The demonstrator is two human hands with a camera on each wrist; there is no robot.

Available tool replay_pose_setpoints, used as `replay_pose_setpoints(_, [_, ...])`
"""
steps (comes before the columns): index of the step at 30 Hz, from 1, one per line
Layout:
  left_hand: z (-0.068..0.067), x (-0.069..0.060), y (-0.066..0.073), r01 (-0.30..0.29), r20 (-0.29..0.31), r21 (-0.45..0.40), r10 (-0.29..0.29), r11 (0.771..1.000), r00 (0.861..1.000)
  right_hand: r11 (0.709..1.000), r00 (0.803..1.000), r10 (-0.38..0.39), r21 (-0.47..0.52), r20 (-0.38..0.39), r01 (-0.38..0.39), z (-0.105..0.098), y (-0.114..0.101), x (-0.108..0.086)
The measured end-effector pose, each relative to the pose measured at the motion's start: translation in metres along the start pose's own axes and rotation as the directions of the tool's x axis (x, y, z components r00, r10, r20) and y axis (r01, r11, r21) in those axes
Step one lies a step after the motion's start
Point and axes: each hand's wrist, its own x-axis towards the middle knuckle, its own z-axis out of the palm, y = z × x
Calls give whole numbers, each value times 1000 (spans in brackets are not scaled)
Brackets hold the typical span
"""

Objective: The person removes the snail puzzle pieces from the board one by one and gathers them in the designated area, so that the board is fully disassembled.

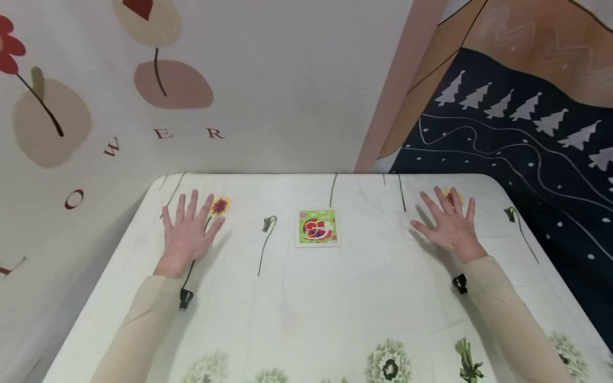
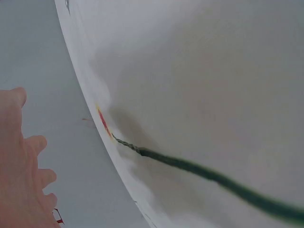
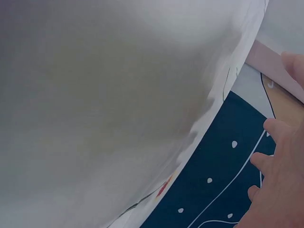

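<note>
- 1 snail board (image 1: 318,227), flat on 1 white tbl (image 1: 306,298), far side, mid, b/w the hands; might skid b/c a fast hand bumps it.
- 2 hands, well apart, fingers spread, hold nothing: L hand (image 1: 188,234) left, R hand (image 1: 451,229) right.
- 2 black bits (image 1: 186,298) by the wrists; could knock it if arms swing in.
- 2 tan sleeves (image 1: 146,322).
</note>
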Motion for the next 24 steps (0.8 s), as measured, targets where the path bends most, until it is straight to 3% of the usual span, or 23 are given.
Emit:
replay_pose_setpoints(10, [9, -2, -4, -19, -13, -29, 18, 999, 1000, 1000, 1000, 11, 4, 11, -11, 3, -4, -5])
replay_pose_setpoints(24, [8, -6, 5, -41, -20, -39, 40, 998, 999, 1000, 999, 12, -19, 29, -12, 5, -7, -4])
